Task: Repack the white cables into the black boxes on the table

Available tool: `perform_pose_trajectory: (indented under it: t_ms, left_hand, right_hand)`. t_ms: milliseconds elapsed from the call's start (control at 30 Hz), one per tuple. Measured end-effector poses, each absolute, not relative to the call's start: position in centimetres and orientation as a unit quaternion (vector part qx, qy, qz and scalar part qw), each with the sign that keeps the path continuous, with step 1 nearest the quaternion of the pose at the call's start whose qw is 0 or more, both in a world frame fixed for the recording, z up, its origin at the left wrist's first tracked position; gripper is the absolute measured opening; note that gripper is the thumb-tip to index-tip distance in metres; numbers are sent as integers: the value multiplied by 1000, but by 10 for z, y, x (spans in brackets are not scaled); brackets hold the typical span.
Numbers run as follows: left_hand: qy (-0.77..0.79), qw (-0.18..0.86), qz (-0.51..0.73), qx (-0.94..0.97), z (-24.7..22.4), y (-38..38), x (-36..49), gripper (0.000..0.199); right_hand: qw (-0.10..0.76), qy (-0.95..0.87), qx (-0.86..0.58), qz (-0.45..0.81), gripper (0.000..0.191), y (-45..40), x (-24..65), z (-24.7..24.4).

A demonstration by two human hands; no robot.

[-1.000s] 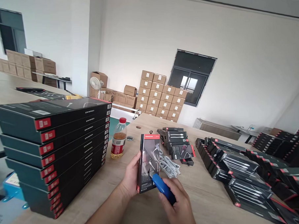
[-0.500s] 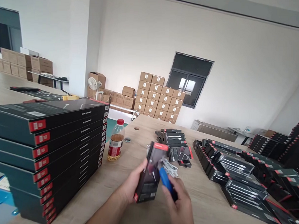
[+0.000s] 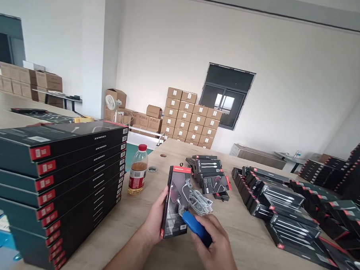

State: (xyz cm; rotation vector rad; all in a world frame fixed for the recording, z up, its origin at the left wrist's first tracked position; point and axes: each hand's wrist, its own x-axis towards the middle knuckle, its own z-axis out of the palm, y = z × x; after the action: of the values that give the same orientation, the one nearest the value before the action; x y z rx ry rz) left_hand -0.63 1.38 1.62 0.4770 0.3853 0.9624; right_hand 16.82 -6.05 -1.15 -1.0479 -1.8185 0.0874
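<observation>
In the head view my left hand grips a slim black cable box by its left side. The box stands nearly upright over the table, its printed face with a red top band towards me. My right hand is closed round a blue-handled tool with a short metal tip. That tip lies at the lower right of the box's face; whether it touches is unclear. Behind the box, a bundle of pale grey cables rests on the table, partly hidden.
A tall stack of black boxes stands at the left, beside a bottle with a red cap. Several black boxes lie in a pile beyond my hands. Rows of cable boxes fill the right. Cartons are stacked by the wall.
My left hand has turned the box's printed face more towards me and moved it slightly left. The tool in my right hand has come lower and left, its tip now over the box's lower face.
</observation>
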Motion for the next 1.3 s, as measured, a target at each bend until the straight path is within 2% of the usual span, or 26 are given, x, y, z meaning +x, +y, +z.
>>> perform_pose_trajectory:
  t_ms: [767,1000,1300]
  left_hand:
    - [192,830,472,228,19,9,-6,53]
    - [263,846,390,250,17,1,4,53]
    - [248,889,278,267,18,-1,-7,54]
  right_hand:
    - [491,-740,-455,61,27,-62,164,-14]
    - [554,-674,-489,-18,27,-59,169,-16]
    - [515,-714,-456,-129,35,-67,177,-6]
